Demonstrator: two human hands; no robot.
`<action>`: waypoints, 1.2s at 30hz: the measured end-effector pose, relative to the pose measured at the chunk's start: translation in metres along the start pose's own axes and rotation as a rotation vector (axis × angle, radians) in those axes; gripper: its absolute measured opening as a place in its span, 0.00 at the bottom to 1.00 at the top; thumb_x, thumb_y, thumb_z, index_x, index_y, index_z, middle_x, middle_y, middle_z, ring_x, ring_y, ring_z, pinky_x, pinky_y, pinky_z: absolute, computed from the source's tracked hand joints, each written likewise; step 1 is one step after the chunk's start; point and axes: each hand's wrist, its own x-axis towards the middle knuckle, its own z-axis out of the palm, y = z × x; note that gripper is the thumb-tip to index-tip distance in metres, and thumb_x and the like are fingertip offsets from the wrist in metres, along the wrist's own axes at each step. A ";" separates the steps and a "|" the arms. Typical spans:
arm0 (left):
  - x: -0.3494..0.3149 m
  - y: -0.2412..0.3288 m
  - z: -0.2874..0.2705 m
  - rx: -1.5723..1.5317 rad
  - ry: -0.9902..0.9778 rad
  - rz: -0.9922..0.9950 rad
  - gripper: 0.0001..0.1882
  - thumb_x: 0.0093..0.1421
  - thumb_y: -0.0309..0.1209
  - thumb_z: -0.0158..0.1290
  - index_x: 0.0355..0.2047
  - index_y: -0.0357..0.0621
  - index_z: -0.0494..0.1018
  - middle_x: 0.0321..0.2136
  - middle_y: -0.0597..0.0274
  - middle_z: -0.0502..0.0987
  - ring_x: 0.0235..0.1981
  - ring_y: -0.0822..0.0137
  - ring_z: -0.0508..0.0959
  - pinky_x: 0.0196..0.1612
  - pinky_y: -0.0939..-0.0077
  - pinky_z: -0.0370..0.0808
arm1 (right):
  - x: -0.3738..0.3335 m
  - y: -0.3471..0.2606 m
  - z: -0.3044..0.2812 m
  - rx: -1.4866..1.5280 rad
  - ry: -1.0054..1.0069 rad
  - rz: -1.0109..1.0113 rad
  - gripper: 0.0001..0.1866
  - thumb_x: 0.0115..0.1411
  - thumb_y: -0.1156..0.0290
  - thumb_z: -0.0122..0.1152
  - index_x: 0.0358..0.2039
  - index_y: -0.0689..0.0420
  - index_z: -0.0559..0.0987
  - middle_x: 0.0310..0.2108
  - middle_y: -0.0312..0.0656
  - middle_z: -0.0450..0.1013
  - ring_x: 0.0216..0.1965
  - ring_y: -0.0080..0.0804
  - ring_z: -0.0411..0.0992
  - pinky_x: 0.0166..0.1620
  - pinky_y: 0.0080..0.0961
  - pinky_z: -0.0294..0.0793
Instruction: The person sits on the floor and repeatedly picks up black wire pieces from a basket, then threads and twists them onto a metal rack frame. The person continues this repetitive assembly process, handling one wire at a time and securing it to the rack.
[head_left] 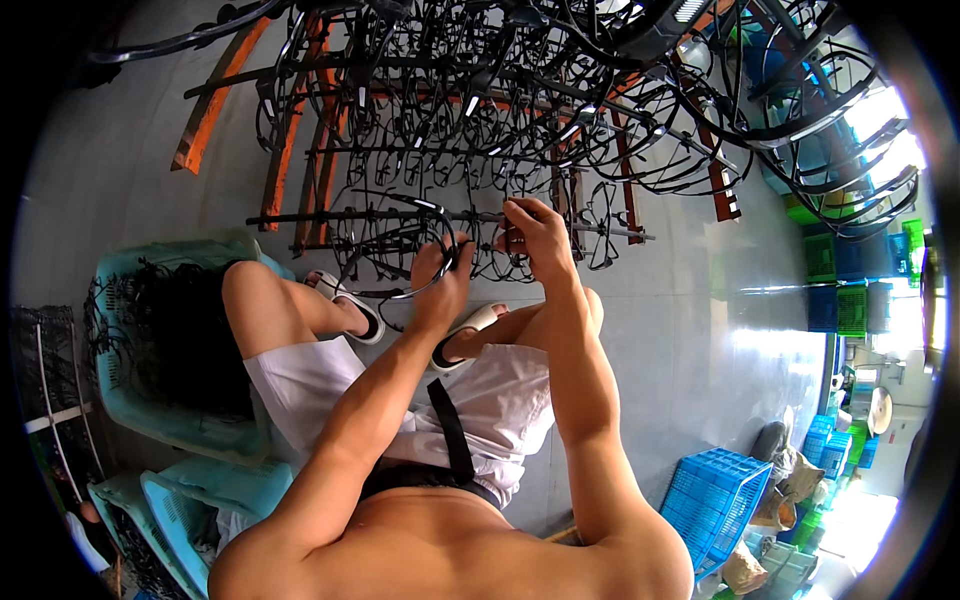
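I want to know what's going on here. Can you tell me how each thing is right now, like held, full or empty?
left hand: closed on a black frame piece
right hand: pinching a piece on the rod
rack: crowded with hanging black frames
green basket: holds a pile of black pieces
blue crate: tilted on the floor, contents not visible
sandals: worn on both feet
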 end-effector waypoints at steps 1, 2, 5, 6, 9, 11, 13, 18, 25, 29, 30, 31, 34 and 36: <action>0.000 0.000 0.001 0.005 0.009 0.021 0.06 0.55 0.31 0.56 0.32 0.44 0.74 0.22 0.56 0.75 0.25 0.55 0.76 0.29 0.66 0.71 | -0.001 0.000 -0.001 0.006 -0.007 0.005 0.14 0.60 0.68 0.57 0.41 0.66 0.74 0.26 0.40 0.72 0.20 0.25 0.70 0.24 0.20 0.73; 0.001 0.000 0.002 -0.002 0.002 0.007 0.06 0.55 0.32 0.56 0.31 0.44 0.74 0.22 0.56 0.75 0.25 0.55 0.76 0.29 0.66 0.71 | -0.001 -0.001 -0.002 0.011 -0.014 0.009 0.14 0.60 0.68 0.57 0.41 0.66 0.74 0.27 0.41 0.72 0.20 0.26 0.70 0.24 0.20 0.73; 0.002 -0.002 0.003 0.014 -0.030 -0.031 0.06 0.56 0.32 0.56 0.31 0.44 0.74 0.21 0.58 0.76 0.26 0.55 0.76 0.30 0.66 0.71 | 0.000 -0.002 -0.002 0.010 0.005 0.033 0.14 0.60 0.67 0.57 0.41 0.65 0.74 0.27 0.40 0.72 0.20 0.27 0.70 0.25 0.22 0.74; 0.002 -0.003 0.003 -0.004 -0.019 -0.018 0.06 0.55 0.33 0.56 0.31 0.44 0.74 0.21 0.58 0.75 0.26 0.55 0.76 0.30 0.66 0.71 | 0.000 -0.002 -0.001 0.017 0.004 0.037 0.14 0.60 0.67 0.57 0.41 0.65 0.74 0.27 0.40 0.71 0.20 0.27 0.70 0.25 0.22 0.74; 0.001 -0.005 0.003 -0.040 -0.001 -0.012 0.07 0.55 0.33 0.57 0.31 0.45 0.75 0.21 0.58 0.75 0.25 0.56 0.77 0.29 0.67 0.72 | -0.001 -0.005 0.001 0.006 -0.004 0.036 0.15 0.60 0.65 0.57 0.41 0.64 0.74 0.26 0.39 0.71 0.22 0.27 0.71 0.27 0.25 0.76; -0.001 -0.007 0.003 -0.045 0.002 -0.011 0.07 0.55 0.34 0.57 0.30 0.46 0.75 0.21 0.58 0.76 0.24 0.57 0.77 0.28 0.67 0.72 | 0.001 -0.006 0.001 -0.003 0.007 0.030 0.15 0.60 0.65 0.58 0.41 0.63 0.74 0.26 0.39 0.71 0.23 0.26 0.71 0.27 0.25 0.76; -0.004 -0.010 0.004 0.000 -0.001 0.004 0.07 0.54 0.34 0.57 0.30 0.45 0.75 0.21 0.58 0.75 0.24 0.57 0.77 0.28 0.68 0.72 | 0.004 -0.005 0.000 0.001 0.010 0.031 0.14 0.60 0.66 0.57 0.41 0.64 0.74 0.26 0.39 0.71 0.21 0.27 0.71 0.26 0.24 0.75; -0.019 -0.020 0.007 -0.064 0.012 0.009 0.09 0.56 0.35 0.57 0.31 0.43 0.74 0.22 0.57 0.75 0.24 0.55 0.76 0.29 0.66 0.71 | 0.015 0.000 0.002 -0.084 0.043 -0.030 0.15 0.59 0.66 0.58 0.40 0.65 0.74 0.26 0.39 0.72 0.22 0.28 0.70 0.26 0.24 0.73; -0.053 -0.003 -0.028 -0.321 -0.024 0.023 0.19 0.64 0.38 0.45 0.49 0.39 0.66 0.41 0.43 0.69 0.40 0.46 0.72 0.43 0.60 0.69 | -0.072 0.013 0.031 -0.903 0.045 -0.791 0.13 0.57 0.73 0.55 0.41 0.63 0.71 0.38 0.53 0.67 0.41 0.51 0.65 0.44 0.38 0.65; -0.063 0.017 -0.056 -1.094 -0.221 -0.772 0.26 0.65 0.46 0.42 0.57 0.41 0.61 0.41 0.57 0.68 0.37 0.68 0.71 0.40 0.72 0.71 | -0.112 0.042 0.047 -0.191 -0.442 -0.280 0.17 0.66 0.66 0.44 0.49 0.64 0.70 0.42 0.37 0.71 0.41 0.23 0.68 0.46 0.19 0.67; -0.063 0.019 -0.064 -1.143 -0.199 -0.624 0.27 0.66 0.47 0.42 0.57 0.40 0.61 0.40 0.60 0.67 0.37 0.73 0.70 0.38 0.76 0.71 | -0.114 0.044 0.044 -0.293 -0.500 -0.200 0.16 0.65 0.70 0.45 0.50 0.65 0.69 0.38 0.36 0.71 0.38 0.20 0.68 0.42 0.16 0.68; -0.063 0.019 -0.072 -1.027 -0.263 -0.574 0.28 0.65 0.47 0.42 0.56 0.39 0.61 0.40 0.60 0.68 0.37 0.74 0.70 0.38 0.77 0.71 | -0.114 0.051 0.046 -0.297 -0.461 -0.096 0.15 0.63 0.74 0.45 0.49 0.66 0.70 0.36 0.35 0.71 0.35 0.18 0.68 0.37 0.15 0.68; -0.059 0.018 -0.093 -0.869 -0.433 -0.503 0.27 0.64 0.48 0.43 0.52 0.38 0.67 0.40 0.58 0.73 0.36 0.71 0.72 0.39 0.75 0.70 | -0.115 0.058 0.047 -0.258 -0.554 0.007 0.15 0.62 0.77 0.46 0.48 0.66 0.71 0.34 0.35 0.72 0.33 0.18 0.68 0.35 0.15 0.68; -0.054 0.009 -0.108 -0.651 -0.664 -0.516 0.23 0.65 0.44 0.45 0.52 0.41 0.68 0.44 0.60 0.74 0.44 0.72 0.72 0.44 0.75 0.70 | -0.116 0.052 0.049 -0.371 -0.487 -0.095 0.13 0.61 0.76 0.48 0.45 0.66 0.73 0.32 0.34 0.72 0.31 0.19 0.67 0.35 0.16 0.68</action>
